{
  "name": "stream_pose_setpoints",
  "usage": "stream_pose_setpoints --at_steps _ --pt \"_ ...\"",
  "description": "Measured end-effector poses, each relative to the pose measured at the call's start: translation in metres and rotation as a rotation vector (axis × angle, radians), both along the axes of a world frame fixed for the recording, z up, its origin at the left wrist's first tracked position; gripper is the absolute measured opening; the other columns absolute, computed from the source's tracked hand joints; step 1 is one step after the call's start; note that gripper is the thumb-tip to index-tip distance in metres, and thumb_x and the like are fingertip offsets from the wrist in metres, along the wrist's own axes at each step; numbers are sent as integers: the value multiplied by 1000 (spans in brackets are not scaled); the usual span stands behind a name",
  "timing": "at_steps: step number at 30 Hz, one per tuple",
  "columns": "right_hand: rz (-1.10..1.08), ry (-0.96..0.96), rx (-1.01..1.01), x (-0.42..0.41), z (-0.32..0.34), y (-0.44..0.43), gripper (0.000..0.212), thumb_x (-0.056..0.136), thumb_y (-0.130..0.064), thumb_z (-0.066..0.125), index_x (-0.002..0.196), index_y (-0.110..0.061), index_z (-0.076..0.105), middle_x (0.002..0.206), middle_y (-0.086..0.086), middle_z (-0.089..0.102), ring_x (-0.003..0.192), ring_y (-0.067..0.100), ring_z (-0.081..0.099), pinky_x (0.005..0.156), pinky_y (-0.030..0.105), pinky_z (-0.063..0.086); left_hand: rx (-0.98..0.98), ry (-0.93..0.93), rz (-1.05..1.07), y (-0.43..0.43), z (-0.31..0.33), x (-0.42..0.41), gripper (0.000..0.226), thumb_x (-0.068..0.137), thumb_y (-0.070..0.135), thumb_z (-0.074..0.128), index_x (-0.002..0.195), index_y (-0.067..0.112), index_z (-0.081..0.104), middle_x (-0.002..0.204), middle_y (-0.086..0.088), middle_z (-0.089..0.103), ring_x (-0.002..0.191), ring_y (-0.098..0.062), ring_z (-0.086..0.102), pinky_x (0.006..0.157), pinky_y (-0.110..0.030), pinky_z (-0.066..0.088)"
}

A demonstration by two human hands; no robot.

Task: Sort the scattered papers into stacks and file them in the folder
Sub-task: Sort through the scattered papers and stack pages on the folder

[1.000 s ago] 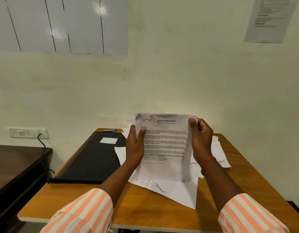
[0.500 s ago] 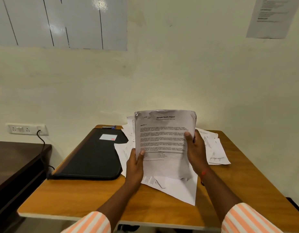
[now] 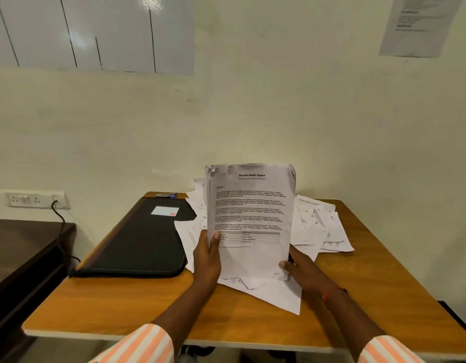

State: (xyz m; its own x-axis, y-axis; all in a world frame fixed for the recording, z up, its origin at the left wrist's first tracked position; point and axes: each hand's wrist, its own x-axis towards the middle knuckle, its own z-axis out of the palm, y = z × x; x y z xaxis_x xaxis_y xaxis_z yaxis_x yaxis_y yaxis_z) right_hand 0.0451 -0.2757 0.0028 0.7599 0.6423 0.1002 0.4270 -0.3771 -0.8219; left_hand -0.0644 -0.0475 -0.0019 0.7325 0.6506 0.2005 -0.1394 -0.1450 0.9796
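Sheaf of papers [image 3: 251, 221] upright above loose papers [image 3: 315, 226], left hand [image 3: 207, 254] and right hand [image 3: 302, 271] gripping lower edges. Tap edges square before stacking; folder [image 3: 132, 242] closed at left on table [image 3: 148, 310].

Black folder [image 3: 137, 247], white papers [image 3: 315, 226], orange-brown table [image 3: 148, 310], orange-and-white striped sleeves [image 3: 145, 347].
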Motion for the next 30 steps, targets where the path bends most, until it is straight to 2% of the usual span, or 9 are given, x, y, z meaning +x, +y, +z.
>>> stream_pose_setpoints --at_steps 4,6,10,11,15,20,23,26,30 --pt "-17 -5 -47 3 -10 -2 41 105 -18 51 142 -32 40 130 -10 60 111 12 59 82 11 50 16 15 -28 0 -11 -6 45 99 56 49 136 30 47 126 5 66 106 -22 71 81 -45 64" --pt "-33 -12 -47 3 -14 -1 40 105 -20 51 144 -26 44 130 -7 61 106 8 60 80 12 50 13 35 -32 0 -15 -8 47 98 55 51 138 30 46 128 5 64 108 -22 69 82 -45 63" --pt "-97 -11 24 0 -16 1 32 105 -22 52 137 -22 51 101 -6 67 86 10 62 73 14 51 18 45 -60 2 -18 -12 44 98 50 54 137 32 44 129 7 62 111 -23 67 86 -45 62" --pt "-90 -10 34 -2 -16 1 33 104 -26 53 136 -23 51 100 -6 67 87 11 63 74 14 52 30 48 -72 3 -19 -13 44 99 49 54 138 33 43 130 7 61 112 -23 66 86 -45 62" --pt "-40 0 43 -3 -17 1 43 98 -35 60 137 -29 44 122 -12 62 108 3 60 78 9 51 125 105 -89 5 -19 -13 39 104 33 55 139 30 39 132 6 58 116 -25 63 89 -44 61" --pt "-101 -50 66 -2 -23 4 32 100 -22 60 130 -27 48 113 -14 63 103 3 61 75 7 49 238 221 -107 9 -23 -13 42 102 16 58 134 29 34 134 4 55 123 -25 60 95 -43 59" --pt "-115 -75 67 -2 -31 5 33 101 -16 59 131 -25 50 119 -11 63 108 4 60 79 7 49 269 310 -110 10 -21 -11 49 100 3 57 135 24 29 138 0 52 128 -23 54 101 -40 54" --pt "-133 -66 73 1 -31 6 30 101 -15 58 127 -27 50 121 -9 63 114 10 60 80 6 49 256 340 -109 10 -18 -8 52 99 2 58 135 24 28 140 -2 51 128 -27 55 100 -43 56" --pt "-147 -58 60 3 -23 3 34 102 -11 56 132 -26 51 123 -14 60 113 3 55 81 2 45 224 351 -113 10 -11 -5 55 99 2 59 139 24 27 140 -1 49 125 -25 55 99 -43 56"
